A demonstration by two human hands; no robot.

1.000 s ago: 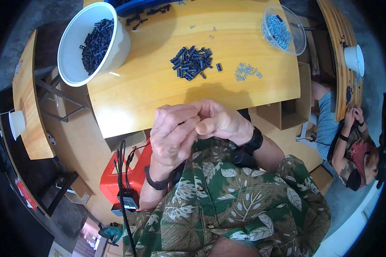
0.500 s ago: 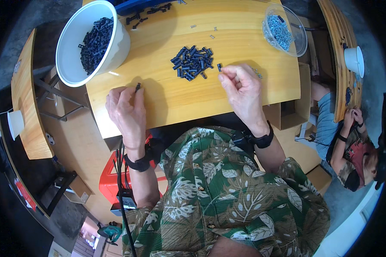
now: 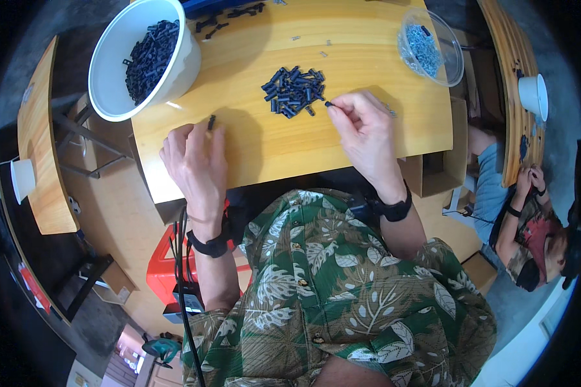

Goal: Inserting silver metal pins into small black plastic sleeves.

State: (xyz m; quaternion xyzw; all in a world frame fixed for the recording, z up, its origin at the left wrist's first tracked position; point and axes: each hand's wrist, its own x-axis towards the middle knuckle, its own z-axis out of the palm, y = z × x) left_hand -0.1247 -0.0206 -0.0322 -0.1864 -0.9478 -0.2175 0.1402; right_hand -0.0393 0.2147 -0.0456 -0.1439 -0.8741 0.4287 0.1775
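Note:
My left hand (image 3: 193, 158) rests on the yellow wooden table (image 3: 258, 142) and pinches a small dark plastic piece (image 3: 211, 121) at its fingertips. My right hand (image 3: 363, 132) pinches another small dark piece (image 3: 328, 103) right beside the loose pile of dark plastic pieces (image 3: 292, 91) in the middle of the table. A large white bowl (image 3: 186, 68) holding several more dark pieces stands at the table's far left, beyond my left hand.
A clear plastic bowl (image 3: 448, 48) of small blue-grey parts stands at the far right of the table. Loose dark pieces (image 3: 229, 16) lie along the far edge. Another person (image 3: 529, 226) sits at a curved table with a white cup (image 3: 534, 93) to my right.
My hands, joined near my chest a second ago, have separated and reached to the table. The left now holds a piece on the left, the right one at the pile.

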